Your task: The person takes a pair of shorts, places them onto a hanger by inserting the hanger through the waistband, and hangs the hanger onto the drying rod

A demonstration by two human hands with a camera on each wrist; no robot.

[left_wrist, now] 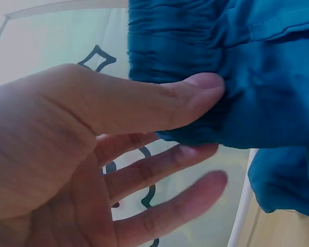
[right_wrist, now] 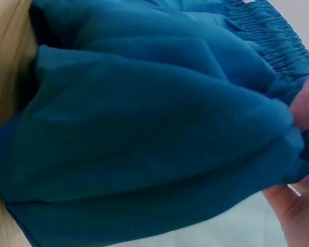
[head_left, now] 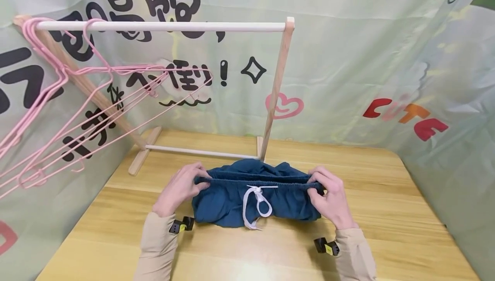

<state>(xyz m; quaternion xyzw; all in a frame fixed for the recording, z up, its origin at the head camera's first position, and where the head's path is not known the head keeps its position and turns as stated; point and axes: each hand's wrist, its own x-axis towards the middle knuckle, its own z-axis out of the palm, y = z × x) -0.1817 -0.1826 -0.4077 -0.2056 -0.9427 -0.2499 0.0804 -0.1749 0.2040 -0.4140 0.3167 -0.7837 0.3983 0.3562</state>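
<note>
Two pinch grips: left hand (head_left: 182, 188) and right hand (head_left: 330, 195) each on one waistband (head_left: 232, 182) end; blue garment (head_left: 220, 207) between and below them, drawstring (head_left: 258, 191) midway, rack (head_left: 174, 26) beyond.

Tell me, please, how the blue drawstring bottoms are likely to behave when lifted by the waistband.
The blue drawstring bottoms will probably hang floppy, since the cloth bunches in soft folds. The gathered waistband looks elastic, so it may stretch if pulled sideways. The white drawstring hangs loose in front, so it would likely swing.
</note>
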